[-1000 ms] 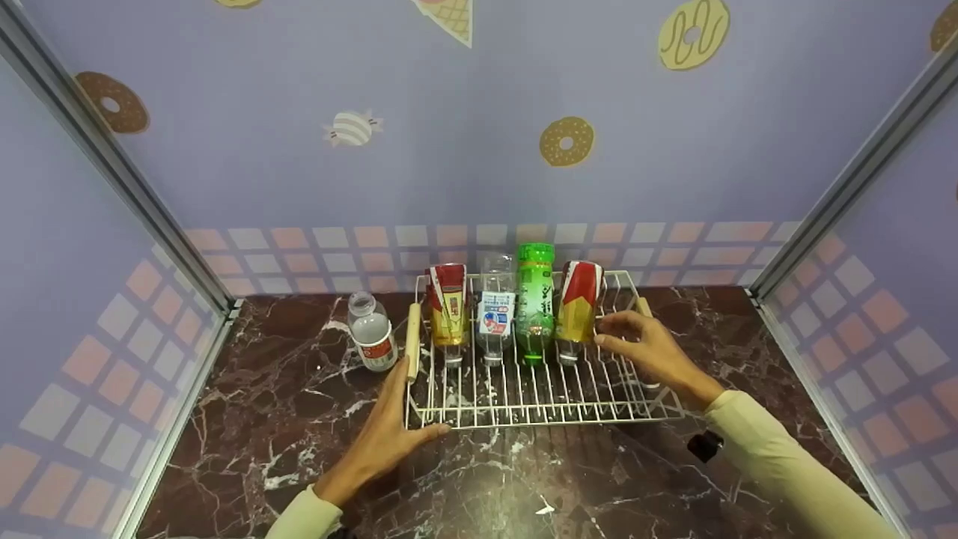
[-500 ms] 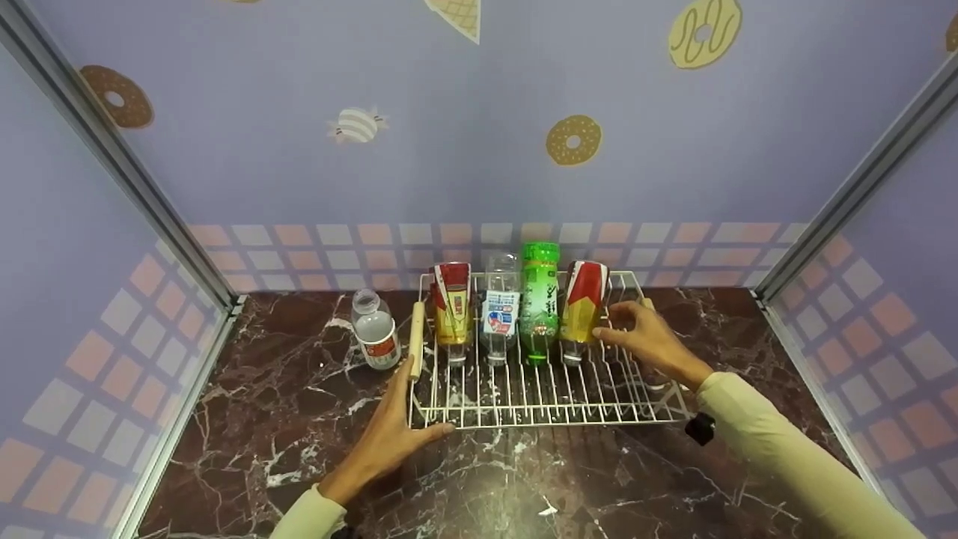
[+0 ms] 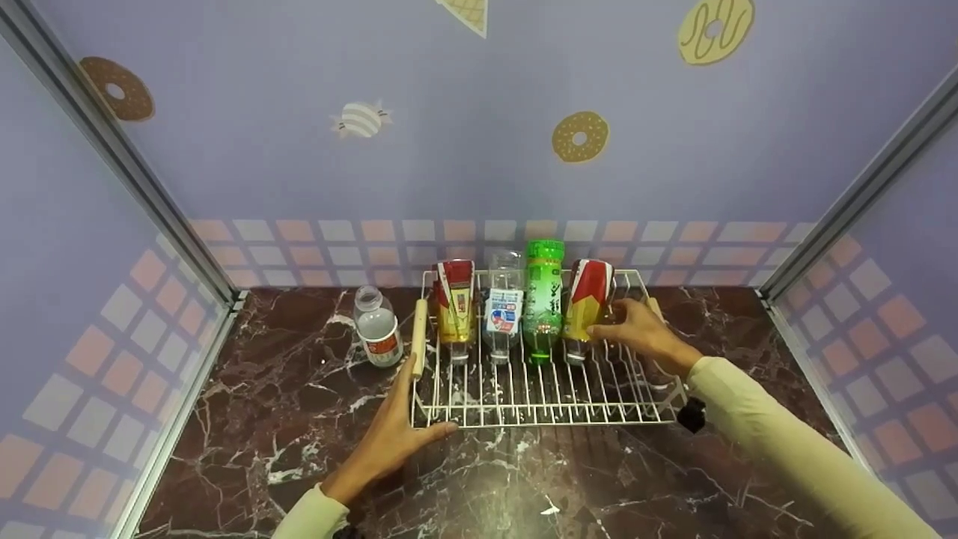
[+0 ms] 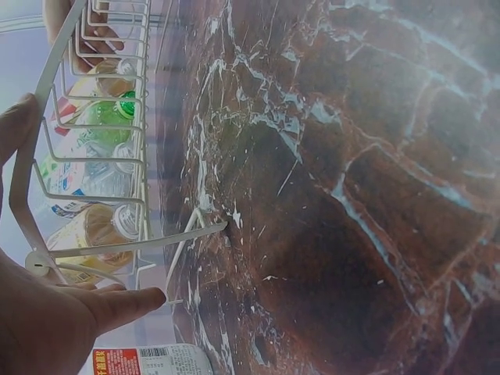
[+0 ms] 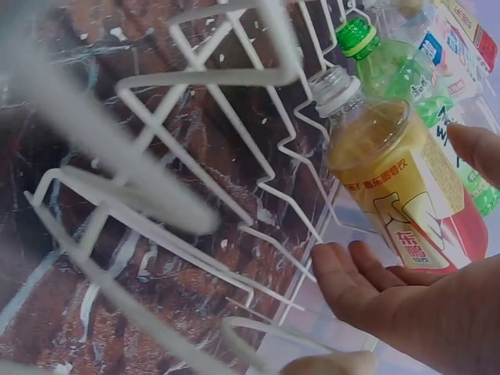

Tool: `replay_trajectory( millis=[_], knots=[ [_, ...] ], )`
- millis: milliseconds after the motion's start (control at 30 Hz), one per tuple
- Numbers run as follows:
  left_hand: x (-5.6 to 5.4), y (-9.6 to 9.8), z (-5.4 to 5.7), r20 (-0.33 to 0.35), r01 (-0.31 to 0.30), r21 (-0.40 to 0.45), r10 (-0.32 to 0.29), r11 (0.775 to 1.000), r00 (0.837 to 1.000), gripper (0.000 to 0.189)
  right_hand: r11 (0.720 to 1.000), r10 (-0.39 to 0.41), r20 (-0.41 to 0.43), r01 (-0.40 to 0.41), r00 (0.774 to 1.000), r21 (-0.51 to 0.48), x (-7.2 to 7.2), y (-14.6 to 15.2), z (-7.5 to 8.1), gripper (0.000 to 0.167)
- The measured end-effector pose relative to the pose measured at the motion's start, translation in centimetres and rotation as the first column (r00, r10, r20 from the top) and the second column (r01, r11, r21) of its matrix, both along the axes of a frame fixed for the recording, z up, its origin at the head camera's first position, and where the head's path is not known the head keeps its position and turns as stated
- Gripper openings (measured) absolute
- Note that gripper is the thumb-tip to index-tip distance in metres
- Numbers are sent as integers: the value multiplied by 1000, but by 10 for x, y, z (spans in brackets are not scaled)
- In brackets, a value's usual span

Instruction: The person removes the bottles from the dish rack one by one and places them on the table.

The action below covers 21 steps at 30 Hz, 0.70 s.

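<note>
Nearest me, my left hand (image 3: 389,442) lies on the marble tabletop (image 3: 524,479) at about 7 o'clock, its fingers (image 4: 117,305) straight and loosely spread; the thumb tip touches the near left corner of the white wire rack (image 3: 539,397), and nothing is held. Further out, at about 1 o'clock, my right hand (image 3: 636,333) reaches over the rack's right side with its fingers (image 5: 351,269) relaxed and apart; the fingertips are at the side of the right-hand tea bottle (image 3: 586,307). I cannot tell if they press it. That bottle lies in the rack's far half, cap toward me, with a green bottle (image 3: 544,299), a clear bottle with a blue and white label (image 3: 503,311) and a second tea bottle (image 3: 454,303) in a row to its left. Just left of the rack, at 11 o'clock, a small capless bottle (image 3: 376,328) stands upright.
</note>
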<state>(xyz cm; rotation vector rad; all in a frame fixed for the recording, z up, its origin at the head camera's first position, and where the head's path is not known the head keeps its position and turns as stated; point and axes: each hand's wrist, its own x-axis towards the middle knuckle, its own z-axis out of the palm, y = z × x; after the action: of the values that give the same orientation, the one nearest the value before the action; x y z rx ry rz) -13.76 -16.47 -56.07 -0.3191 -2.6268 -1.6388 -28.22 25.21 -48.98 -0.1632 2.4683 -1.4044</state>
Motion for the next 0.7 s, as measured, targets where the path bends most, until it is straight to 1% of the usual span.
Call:
replay_trajectory(
  millis=[67, 167, 267, 400, 467, 700],
  knots=[
    [0, 0, 0, -8, 0, 3, 0, 1000, 1000, 133, 1000, -3, 22, 3, 1000, -6, -2, -3, 1, 76],
    [0, 0, 1, 0, 1, -1, -1, 1000, 1000, 134, 1000, -7, 47, 7, 999, 5, -6, -5, 2, 73],
    [0, 0, 1, 17, -1, -5, 1, 1000, 1000, 134, 1000, 12, 53, -13, 999, 24, -9, -6, 0, 71],
    [0, 0, 1, 21, -5, -4, 5, 1000, 1000, 134, 998, 38, 53, -40, 998, 48, -12, -6, -4, 70],
    [0, 0, 0, 15, -6, 1, 6, 1000, 1000, 133, 998, 43, 63, -46, 997, 48, -14, -7, -6, 67],
    [0, -1, 0, 6, -4, 2, 4, 1000, 1000, 133, 998, 55, 93, -57, 994, 12, -15, -9, -7, 65]
  ],
)
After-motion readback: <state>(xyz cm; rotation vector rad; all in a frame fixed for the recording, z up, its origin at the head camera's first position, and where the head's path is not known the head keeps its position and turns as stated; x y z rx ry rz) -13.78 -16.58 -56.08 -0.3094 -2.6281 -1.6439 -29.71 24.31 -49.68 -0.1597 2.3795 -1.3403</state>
